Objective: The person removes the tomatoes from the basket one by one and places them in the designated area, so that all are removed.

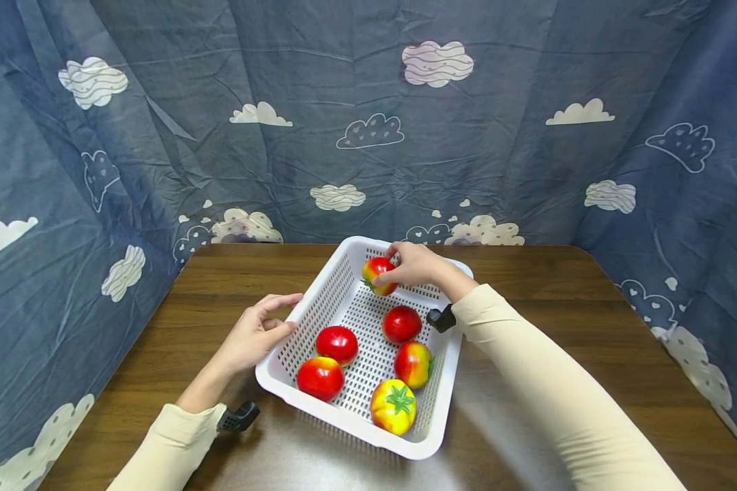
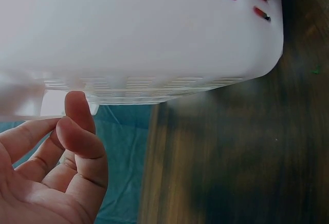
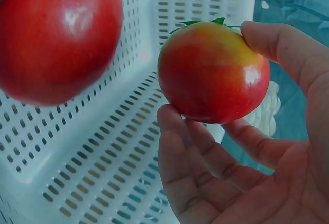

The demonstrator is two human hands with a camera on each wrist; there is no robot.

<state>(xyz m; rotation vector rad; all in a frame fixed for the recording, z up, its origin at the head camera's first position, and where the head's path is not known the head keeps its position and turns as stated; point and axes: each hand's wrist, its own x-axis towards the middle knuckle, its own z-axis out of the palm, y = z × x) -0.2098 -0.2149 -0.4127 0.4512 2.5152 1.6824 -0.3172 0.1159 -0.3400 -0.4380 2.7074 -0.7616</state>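
Note:
A white perforated plastic basket point(image 1: 356, 239) stands at a slant on the table. At its far end my right hand point(image 1: 414, 264) grips a red-and-yellow toy tomato point(image 3: 213, 72) between thumb and fingers, its green leaves facing away from the palm in the right wrist view. On the left, fingertips of my left hand point(image 1: 254, 335) touch the outside of the basket's rim, fingers loosely bent. Several more tomatoes lie inside: red ones point(image 1: 336, 344) toward the left side, a red one point(image 1: 402, 324) in the middle, and a yellow one point(image 1: 394, 407) with its green star upward in the near corner.
The brown wooden table point(image 1: 546, 307) extends to both sides of the basket. Behind it hangs a blue curtain point(image 1: 497, 150) with white cloud prints. Each wrist wears a small black camera point(image 1: 238, 416) below the cream sleeve.

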